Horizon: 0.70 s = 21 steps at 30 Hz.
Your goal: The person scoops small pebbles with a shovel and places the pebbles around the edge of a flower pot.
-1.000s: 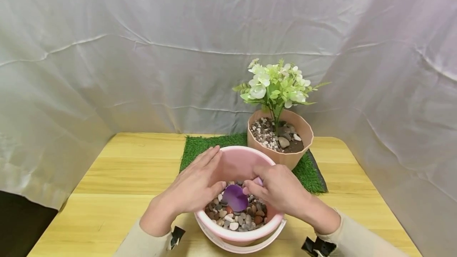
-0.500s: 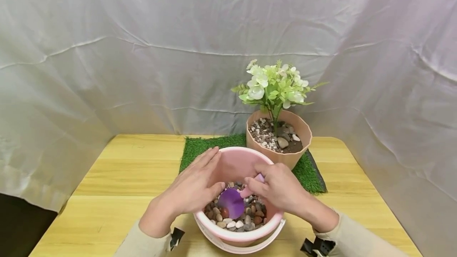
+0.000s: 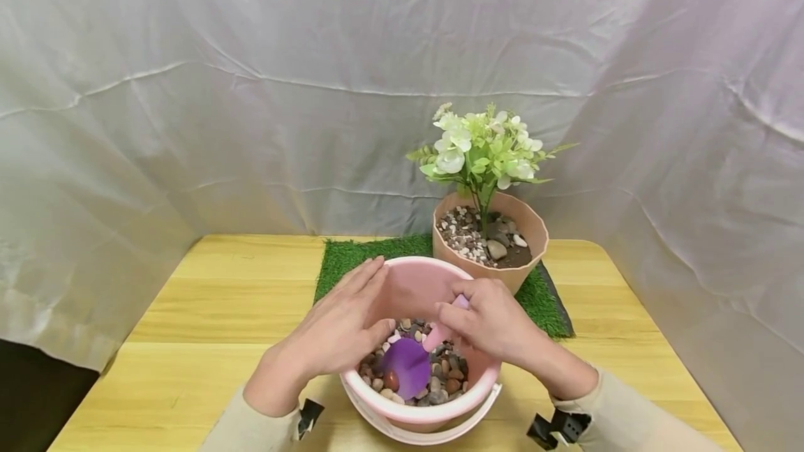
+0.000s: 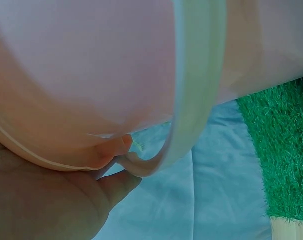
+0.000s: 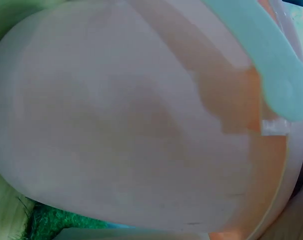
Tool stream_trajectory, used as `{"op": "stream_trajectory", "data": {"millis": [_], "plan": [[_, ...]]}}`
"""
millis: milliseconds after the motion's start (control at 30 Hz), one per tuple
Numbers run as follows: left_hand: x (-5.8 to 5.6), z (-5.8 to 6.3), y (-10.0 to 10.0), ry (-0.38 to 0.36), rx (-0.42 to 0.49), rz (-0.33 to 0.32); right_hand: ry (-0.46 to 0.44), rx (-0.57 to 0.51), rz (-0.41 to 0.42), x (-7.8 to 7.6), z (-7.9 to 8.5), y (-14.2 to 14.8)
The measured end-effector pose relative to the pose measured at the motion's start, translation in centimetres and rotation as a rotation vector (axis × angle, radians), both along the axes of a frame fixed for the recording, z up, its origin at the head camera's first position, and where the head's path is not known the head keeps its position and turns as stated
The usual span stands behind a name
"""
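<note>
A pale pink bucket (image 3: pixel 419 277) with pebbles (image 3: pixel 453 372) in its bottom stands at the front of the table. My left hand (image 3: pixel 333 326) holds its left rim, the thumb inside and the fingers lying along the outer side. In the left wrist view, that hand (image 4: pixel 46 200) is at the bucket's wall beside the bail's pivot. My right hand (image 3: pixel 496 319) grips the pink handle of a toy shovel (image 3: pixel 408 367) inside the bucket. Its purple blade is down among the pebbles, a reddish-brown pebble (image 3: pixel 391 379) at its front. The right wrist view shows mostly the bucket's outer wall (image 5: pixel 116 125).
Behind the bucket, a peach flowerpot (image 3: pixel 452 251) holds white flowers (image 3: pixel 480 148), soil and stones. It stands on an artificial grass mat (image 3: pixel 354 250) on the wooden table (image 3: pixel 207 319). The bucket's white bail (image 3: pixel 433 434) hangs on the near side. Grey cloth (image 3: pixel 301 124) encloses the back and sides.
The shovel's blade has slid toward the bucket's near left wall, pushing through the pebbles, and more of the handle shows. My right hand has risen slightly; the left hand stays put.
</note>
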<state>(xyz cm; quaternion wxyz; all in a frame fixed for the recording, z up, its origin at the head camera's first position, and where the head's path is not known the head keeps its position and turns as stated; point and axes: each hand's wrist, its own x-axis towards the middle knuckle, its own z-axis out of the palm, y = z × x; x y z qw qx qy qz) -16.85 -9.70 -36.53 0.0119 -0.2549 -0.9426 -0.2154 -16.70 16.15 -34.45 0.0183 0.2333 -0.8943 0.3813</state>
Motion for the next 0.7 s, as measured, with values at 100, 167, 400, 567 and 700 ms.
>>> {"op": "stream_trajectory", "data": {"millis": [100, 167, 400, 567, 700], "plan": [[0.0, 0.03, -0.02, 0.0, 0.005, 0.004, -0.02, -0.01, -0.002, -0.08, 0.04, -0.02], [0.0, 0.04, -0.04, -0.001, 0.005, 0.003, -0.033, -0.015, 0.001, -0.08, 0.1, 0.01], [0.01, 0.06, -0.07, 0.005, -0.002, 0.0, -0.132, -0.078, -0.004, -0.12, 0.4, 0.15], [-0.02, 0.09, -0.05, 0.003, 0.004, 0.001, -0.138, -0.087, -0.019, -0.28, 0.44, 0.27], [-0.03, 0.13, 0.02, -0.008, 0.012, 0.01, -0.147, -0.101, -0.041, -0.38, 0.51, 0.44]]}}
